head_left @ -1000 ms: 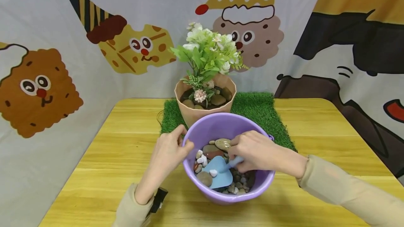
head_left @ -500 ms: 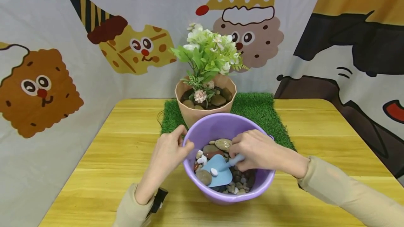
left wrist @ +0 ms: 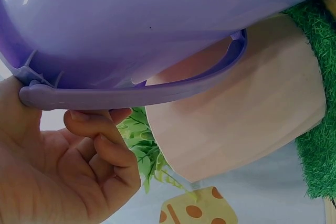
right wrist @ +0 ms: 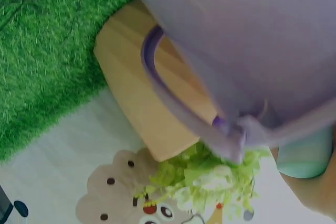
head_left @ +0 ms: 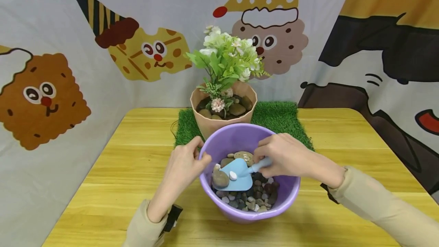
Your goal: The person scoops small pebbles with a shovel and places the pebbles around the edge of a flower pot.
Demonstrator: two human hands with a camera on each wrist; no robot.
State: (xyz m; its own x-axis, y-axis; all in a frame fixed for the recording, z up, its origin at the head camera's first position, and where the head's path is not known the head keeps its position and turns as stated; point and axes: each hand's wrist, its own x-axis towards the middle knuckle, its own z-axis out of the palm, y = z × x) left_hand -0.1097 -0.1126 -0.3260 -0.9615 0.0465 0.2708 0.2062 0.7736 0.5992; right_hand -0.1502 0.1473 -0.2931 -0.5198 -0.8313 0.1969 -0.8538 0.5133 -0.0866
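Here, on the yellow wood-grain table (head_left: 137, 163), a purple bucket (head_left: 236, 135) holds pebbles (head_left: 262, 198) and a pale-blue shovel (head_left: 241, 182), its handle toward two o'clock, clamped in the right hand (head_left: 287, 156). The left hand (head_left: 185, 161) pinches the bucket between nine and ten o'clock. At eleven, a flowerpot (head_left: 210, 125) stands on artificial turf (head_left: 279, 119) before a cartoon-printed cloth backdrop (head_left: 120, 94).

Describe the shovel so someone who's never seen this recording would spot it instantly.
On the wooden table, in front of the potted plant, is a purple bucket. Inside it, the right hand grips a shovel by its handle. Its flat, light-blue blade, bearing a small white stone, sets it apart from the rounded stones around it.
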